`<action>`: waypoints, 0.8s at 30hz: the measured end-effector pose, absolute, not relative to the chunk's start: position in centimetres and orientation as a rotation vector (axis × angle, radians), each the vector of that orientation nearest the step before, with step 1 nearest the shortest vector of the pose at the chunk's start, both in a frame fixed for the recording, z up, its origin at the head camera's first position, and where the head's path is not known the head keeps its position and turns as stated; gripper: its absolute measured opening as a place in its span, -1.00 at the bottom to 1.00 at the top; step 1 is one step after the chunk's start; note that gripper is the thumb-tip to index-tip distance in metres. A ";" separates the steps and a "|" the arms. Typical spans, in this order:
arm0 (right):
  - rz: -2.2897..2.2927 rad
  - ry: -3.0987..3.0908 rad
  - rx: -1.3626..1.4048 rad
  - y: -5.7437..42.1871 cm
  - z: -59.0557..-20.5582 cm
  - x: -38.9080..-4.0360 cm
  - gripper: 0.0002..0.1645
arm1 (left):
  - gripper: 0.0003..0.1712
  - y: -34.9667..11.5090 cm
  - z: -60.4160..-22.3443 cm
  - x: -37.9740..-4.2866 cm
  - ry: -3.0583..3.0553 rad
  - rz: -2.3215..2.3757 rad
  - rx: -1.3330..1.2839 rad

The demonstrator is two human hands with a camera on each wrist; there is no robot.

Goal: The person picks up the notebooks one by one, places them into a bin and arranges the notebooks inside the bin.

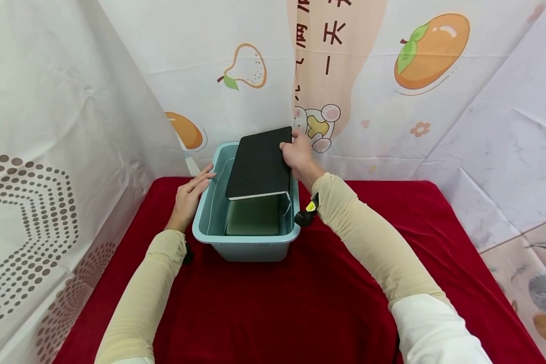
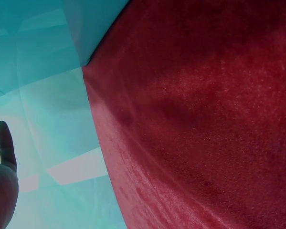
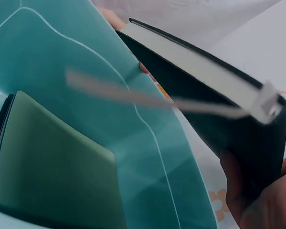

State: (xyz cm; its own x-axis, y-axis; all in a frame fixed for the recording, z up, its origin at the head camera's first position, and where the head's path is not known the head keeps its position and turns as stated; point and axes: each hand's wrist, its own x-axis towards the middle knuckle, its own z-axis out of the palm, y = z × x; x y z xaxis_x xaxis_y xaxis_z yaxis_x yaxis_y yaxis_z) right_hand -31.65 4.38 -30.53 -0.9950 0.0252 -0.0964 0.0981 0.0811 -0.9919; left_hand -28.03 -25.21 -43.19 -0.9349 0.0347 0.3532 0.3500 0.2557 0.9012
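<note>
My right hand (image 1: 302, 157) grips a black hardcover notebook (image 1: 261, 162) by its right edge, thumb on the cover. The notebook is tilted over a light blue plastic basin (image 1: 250, 250). In the right wrist view its white page block (image 3: 195, 64) faces the camera, and a blurred ribbon bookmark (image 3: 133, 98) dangles from it. Inside the basin lies a dark green book (image 1: 253, 217), partly hidden under the black notebook in the head view. My left hand (image 1: 188, 199) is at the basin's left rim, fingers extended; the left wrist view catches only part of it.
A red velvet cloth (image 1: 273, 308) covers the table under the basin. White printed curtains (image 1: 177, 45) close in behind and on both sides. Dark wrist cameras are strapped on both forearms, the right one (image 1: 306, 217) beside the basin's right rim.
</note>
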 end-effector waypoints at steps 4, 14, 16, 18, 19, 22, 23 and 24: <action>-2.003 2.331 0.130 4.2 -30.8 -31.7 -0.30 | -0.59 -25.2 -43.3 -28.2 -2.260 -1.734 -0.355; -1.932 2.370 0.052 3.2 -31.7 -32.1 -0.27 | -0.58 -25.4 -43.7 -28.3 -2.269 -1.732 -0.359; -1.921 2.370 0.017 2.9 -31.7 -32.2 -0.27 | -0.58 -25.5 -43.8 -28.3 -2.261 -1.738 -0.362; -1.907 2.372 -0.006 2.6 -31.8 -32.3 -0.28 | -0.58 -25.6 -43.8 -28.3 -2.252 -1.747 -0.363; -1.906 2.370 -0.012 2.4 -31.8 -32.3 -0.28 | -0.58 -25.6 -43.8 -28.3 -2.248 -1.751 -0.364; -1.894 2.373 -0.011 2.0 -31.9 -32.5 -0.30 | -0.57 -25.5 -43.8 -28.4 -2.250 -1.753 -0.366; -1.885 2.374 -0.012 1.9 -32.0 -32.6 -0.30 | -0.57 -25.5 -43.7 -28.4 -2.249 -1.754 -0.365; -1.876 2.373 -0.013 1.7 -32.1 -32.6 -0.31 | -0.58 -25.4 -43.7 -28.5 -2.250 -1.751 -0.363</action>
State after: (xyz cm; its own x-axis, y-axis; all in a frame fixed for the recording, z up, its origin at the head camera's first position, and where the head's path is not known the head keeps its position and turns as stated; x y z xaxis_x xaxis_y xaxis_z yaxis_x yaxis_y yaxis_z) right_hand -32.64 1.75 -32.10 -0.9931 -0.0793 -0.0861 0.0655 0.2333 -0.9702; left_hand -28.45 -25.44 -43.72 -0.9331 0.0333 0.3579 0.3552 0.2393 0.9037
